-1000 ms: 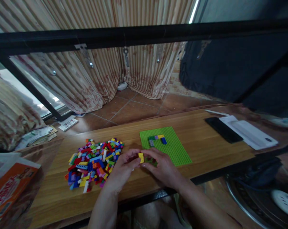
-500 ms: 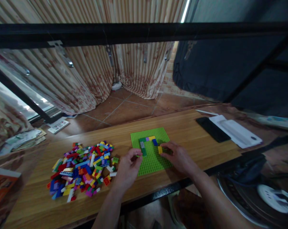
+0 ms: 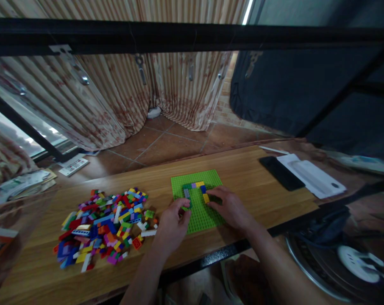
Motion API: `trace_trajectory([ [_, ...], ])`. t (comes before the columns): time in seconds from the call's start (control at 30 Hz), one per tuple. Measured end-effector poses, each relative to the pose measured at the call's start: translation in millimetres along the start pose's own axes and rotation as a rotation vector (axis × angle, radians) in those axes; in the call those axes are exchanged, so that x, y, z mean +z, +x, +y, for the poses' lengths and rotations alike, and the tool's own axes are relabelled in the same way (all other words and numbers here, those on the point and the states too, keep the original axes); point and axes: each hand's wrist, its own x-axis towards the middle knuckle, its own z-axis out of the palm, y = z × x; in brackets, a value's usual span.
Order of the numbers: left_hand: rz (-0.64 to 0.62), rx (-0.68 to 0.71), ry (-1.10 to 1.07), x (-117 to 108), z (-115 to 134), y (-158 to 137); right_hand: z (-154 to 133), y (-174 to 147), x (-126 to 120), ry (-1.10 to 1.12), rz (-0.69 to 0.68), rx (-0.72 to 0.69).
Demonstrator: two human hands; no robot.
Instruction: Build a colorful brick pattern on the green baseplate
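Observation:
A green baseplate (image 3: 204, 220) lies on the wooden table, carrying a row of bricks bent like an upside-down U. Its left side has a grey brick (image 3: 186, 193) and dark green ones, its top a purple and a yellow brick (image 3: 199, 184), its right side a blue brick (image 3: 203, 189). My right hand (image 3: 228, 205) pinches a yellow brick (image 3: 206, 198) at the lower end of the blue one; whether it is pressed down I cannot tell. My left hand (image 3: 174, 220) is closed by the left side's lower end, its fingertips hiding what they hold.
A heap of mixed loose bricks (image 3: 106, 228) covers the table's left part. To the right lie a black phone (image 3: 281, 173) and a white object (image 3: 319, 180). A dark metal bar (image 3: 192, 38) crosses above the far side, before striped curtains (image 3: 115, 97).
My right hand has brought the yellow brick left and slightly up, against the blue brick. My left hand stays by the left side of the row. The view has shifted slightly.

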Motion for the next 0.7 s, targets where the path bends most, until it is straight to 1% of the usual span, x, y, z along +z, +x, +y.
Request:
trace_trajectory([
  [0.13, -0.015, 0.001, -0.013, -1, 0, -1, -2, 0, -1, 0.003, 0.011, 0.017],
  [0.27, 0.002, 0.014, -0.023, -1, 1, 0, -6, -1, -3, 0.044, 0.032, 0.047],
  [0.43, -0.01, 0.009, -0.026, -1, 2, 0, -11, 2, 3, 0.06, 0.121, 0.156],
  [0.57, -0.016, 0.009, -0.015, 0, 1, 0, -13, 7, 9, 0.018, 0.149, 0.259],
  [0.7, -0.012, 0.027, -0.017, 0, -1, 0, -12, 10, 12, 0.011, 0.164, 0.282],
])
